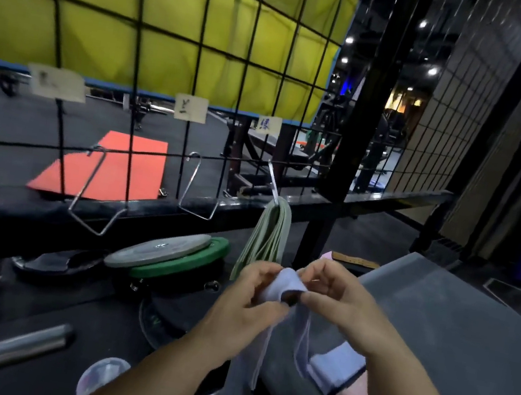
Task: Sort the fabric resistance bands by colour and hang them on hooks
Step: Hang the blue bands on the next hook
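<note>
Left hand [249,287] and right hand [340,297] both pinch a pale lilac fabric resistance band [285,286]. Sage-green fabric bands [268,233] hang on a silver wire hook [273,180].

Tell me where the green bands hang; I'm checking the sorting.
In the head view, the green bands hang right of centre from the rightmost hook on the wire grid, just above the left hand.
</note>
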`<act>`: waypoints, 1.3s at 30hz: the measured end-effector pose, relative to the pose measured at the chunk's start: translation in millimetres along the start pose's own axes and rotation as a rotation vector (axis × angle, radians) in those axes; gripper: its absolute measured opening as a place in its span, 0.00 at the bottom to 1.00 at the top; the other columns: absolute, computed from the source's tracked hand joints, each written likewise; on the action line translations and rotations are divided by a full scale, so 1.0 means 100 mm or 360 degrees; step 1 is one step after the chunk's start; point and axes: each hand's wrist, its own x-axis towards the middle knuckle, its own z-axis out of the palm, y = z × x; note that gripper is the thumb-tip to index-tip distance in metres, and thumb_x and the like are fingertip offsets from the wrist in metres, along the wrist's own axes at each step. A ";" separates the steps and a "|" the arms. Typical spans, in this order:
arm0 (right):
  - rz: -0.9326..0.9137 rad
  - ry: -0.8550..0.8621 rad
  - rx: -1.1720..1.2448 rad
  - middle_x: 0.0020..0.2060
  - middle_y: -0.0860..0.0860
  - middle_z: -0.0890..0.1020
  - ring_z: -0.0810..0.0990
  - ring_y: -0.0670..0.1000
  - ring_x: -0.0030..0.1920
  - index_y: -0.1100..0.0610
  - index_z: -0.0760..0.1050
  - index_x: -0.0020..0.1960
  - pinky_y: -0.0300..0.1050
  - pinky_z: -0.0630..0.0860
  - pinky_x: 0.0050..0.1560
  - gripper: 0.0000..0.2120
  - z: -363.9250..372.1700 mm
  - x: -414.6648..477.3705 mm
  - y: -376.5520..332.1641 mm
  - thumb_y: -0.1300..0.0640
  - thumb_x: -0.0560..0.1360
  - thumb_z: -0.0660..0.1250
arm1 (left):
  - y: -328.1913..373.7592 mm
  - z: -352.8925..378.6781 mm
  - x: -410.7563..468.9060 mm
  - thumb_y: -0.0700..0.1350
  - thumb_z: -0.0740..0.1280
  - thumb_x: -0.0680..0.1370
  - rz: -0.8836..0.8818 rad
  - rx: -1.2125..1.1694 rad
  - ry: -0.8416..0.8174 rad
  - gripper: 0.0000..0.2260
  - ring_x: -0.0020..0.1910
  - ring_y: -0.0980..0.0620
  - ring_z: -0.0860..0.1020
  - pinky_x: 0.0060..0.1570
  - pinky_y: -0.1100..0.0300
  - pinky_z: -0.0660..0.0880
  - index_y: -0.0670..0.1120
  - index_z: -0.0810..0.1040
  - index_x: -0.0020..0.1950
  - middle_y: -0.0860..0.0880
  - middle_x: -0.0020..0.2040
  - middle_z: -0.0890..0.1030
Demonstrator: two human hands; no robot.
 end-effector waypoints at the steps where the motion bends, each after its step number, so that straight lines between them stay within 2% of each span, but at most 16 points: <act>1: -0.0007 0.0007 0.0006 0.45 0.55 0.81 0.80 0.55 0.48 0.58 0.75 0.49 0.47 0.76 0.50 0.16 0.05 0.03 -0.02 0.51 0.67 0.73 | 0.00 -0.04 -0.02 0.60 0.66 0.62 0.0005 -0.0013 0.0050 0.23 0.51 0.65 0.76 0.50 0.64 0.72 0.61 0.72 0.57 0.65 0.50 0.77; 3: -0.0035 0.0010 0.0031 0.43 0.54 0.80 0.78 0.55 0.45 0.57 0.76 0.48 0.49 0.75 0.48 0.13 0.16 0.11 -0.06 0.53 0.67 0.73 | 0.01 -0.14 -0.07 0.60 0.66 0.61 0.0024 -0.0043 0.0170 0.23 0.43 0.62 0.76 0.45 0.64 0.71 0.56 0.70 0.54 0.63 0.43 0.77; 5: -0.0081 0.0011 0.0059 0.41 0.54 0.79 0.76 0.54 0.43 0.56 0.77 0.47 0.51 0.72 0.44 0.09 0.27 0.19 -0.09 0.55 0.69 0.72 | 0.05 -0.22 -0.12 0.58 0.67 0.62 0.0050 -0.0081 0.0252 0.22 0.36 0.58 0.71 0.38 0.65 0.69 0.49 0.68 0.50 0.57 0.37 0.72; 7: -0.0124 0.0031 0.0065 0.39 0.53 0.79 0.76 0.51 0.40 0.58 0.77 0.47 0.46 0.71 0.42 0.08 0.38 0.26 -0.14 0.57 0.70 0.70 | 0.08 -0.28 -0.16 0.54 0.68 0.65 0.0094 -0.0134 0.0331 0.20 0.34 0.58 0.70 0.34 0.67 0.68 0.44 0.67 0.48 0.54 0.36 0.71; 9: -0.0166 0.0050 0.0069 0.37 0.51 0.78 0.75 0.48 0.37 0.61 0.77 0.47 0.40 0.71 0.39 0.09 0.48 0.33 -0.20 0.57 0.70 0.68 | 0.11 -0.33 -0.18 0.54 0.67 0.66 0.0193 -0.0143 0.0447 0.18 0.34 0.58 0.69 0.35 0.69 0.67 0.43 0.67 0.45 0.55 0.35 0.71; 12: -0.0219 0.0051 0.0092 0.37 0.53 0.78 0.75 0.49 0.38 0.62 0.77 0.46 0.39 0.73 0.39 0.09 0.60 0.42 -0.28 0.57 0.71 0.67 | 0.16 -0.39 -0.20 0.55 0.64 0.68 0.0392 -0.0059 0.0594 0.15 0.34 0.57 0.67 0.35 0.67 0.66 0.44 0.68 0.42 0.52 0.34 0.67; 14: -0.0245 0.0085 0.0084 0.38 0.54 0.78 0.76 0.50 0.39 0.63 0.77 0.47 0.40 0.73 0.41 0.11 0.66 0.48 -0.33 0.55 0.71 0.66 | 0.19 -0.42 -0.18 0.55 0.62 0.71 0.0485 0.0071 0.0657 0.13 0.35 0.57 0.69 0.36 0.67 0.67 0.46 0.70 0.41 0.49 0.36 0.70; 19: -0.0254 0.0149 0.0126 0.41 0.61 0.79 0.77 0.53 0.42 0.58 0.80 0.44 0.49 0.74 0.47 0.11 0.76 0.60 -0.45 0.50 0.72 0.68 | 0.18 -0.52 -0.11 0.53 0.63 0.76 0.0533 0.0390 0.0857 0.08 0.44 0.55 0.75 0.42 0.69 0.68 0.50 0.75 0.46 0.54 0.44 0.76; 21: -0.0268 0.0184 0.0099 0.37 0.56 0.80 0.77 0.50 0.41 0.55 0.81 0.41 0.48 0.74 0.47 0.06 0.77 0.64 -0.49 0.55 0.76 0.68 | 0.20 -0.56 -0.07 0.48 0.65 0.78 0.0510 0.0496 0.0934 0.03 0.49 0.57 0.76 0.45 0.72 0.68 0.51 0.76 0.48 0.54 0.49 0.77; 22: -0.0275 0.0216 0.0081 0.36 0.51 0.81 0.78 0.48 0.40 0.53 0.81 0.40 0.46 0.75 0.47 0.08 0.78 0.67 -0.51 0.58 0.77 0.68 | 0.22 -0.59 -0.05 0.45 0.66 0.78 0.0513 0.0538 0.0977 0.01 0.52 0.59 0.75 0.47 0.73 0.68 0.51 0.76 0.48 0.54 0.53 0.77; 24: -0.0282 0.0293 0.0076 0.36 0.46 0.82 0.79 0.44 0.40 0.52 0.82 0.40 0.41 0.76 0.47 0.11 0.80 0.72 -0.55 0.62 0.78 0.67 | 0.30 -0.63 -0.04 0.40 0.69 0.76 0.0552 0.0600 0.1107 0.06 0.56 0.68 0.70 0.51 0.79 0.64 0.50 0.76 0.46 0.52 0.58 0.72; 27: -0.0329 0.0380 0.0063 0.36 0.42 0.84 0.80 0.40 0.40 0.50 0.82 0.41 0.34 0.76 0.44 0.12 0.84 0.79 -0.61 0.63 0.78 0.67 | 0.42 -0.67 -0.02 0.36 0.70 0.75 0.0677 0.0681 0.1217 0.08 0.54 0.74 0.67 0.52 0.82 0.60 0.47 0.75 0.46 0.48 0.56 0.69; 30: -0.0357 0.0420 0.0097 0.38 0.44 0.84 0.80 0.41 0.42 0.50 0.83 0.42 0.34 0.76 0.44 0.11 0.89 0.85 -0.63 0.62 0.78 0.67 | 0.45 -0.68 0.02 0.34 0.68 0.75 0.0726 0.0723 0.1279 0.09 0.51 0.73 0.68 0.49 0.81 0.62 0.47 0.74 0.46 0.52 0.52 0.69; 34: -0.0338 0.0501 0.0039 0.39 0.42 0.84 0.80 0.37 0.41 0.51 0.82 0.45 0.29 0.74 0.42 0.08 0.96 0.93 -0.67 0.60 0.78 0.67 | 0.43 -0.71 0.08 0.33 0.67 0.75 0.0754 0.0787 0.1334 0.08 0.49 0.70 0.69 0.47 0.79 0.64 0.45 0.74 0.47 0.55 0.49 0.68; 37: -0.0345 0.0566 -0.0050 0.39 0.42 0.83 0.78 0.34 0.38 0.53 0.81 0.46 0.26 0.72 0.39 0.06 0.99 0.98 -0.68 0.60 0.79 0.66 | 0.45 -0.71 0.11 0.33 0.67 0.75 0.0743 0.0870 0.1357 0.07 0.46 0.65 0.69 0.44 0.81 0.64 0.43 0.75 0.47 0.52 0.54 0.67; 39: -0.0343 0.0619 -0.0117 0.39 0.43 0.82 0.78 0.35 0.38 0.52 0.81 0.46 0.26 0.72 0.39 0.06 1.01 1.01 -0.68 0.60 0.79 0.66 | 0.48 -0.70 0.13 0.34 0.68 0.75 0.0684 0.0932 0.1366 0.07 0.47 0.58 0.70 0.41 0.79 0.66 0.44 0.74 0.48 0.49 0.58 0.66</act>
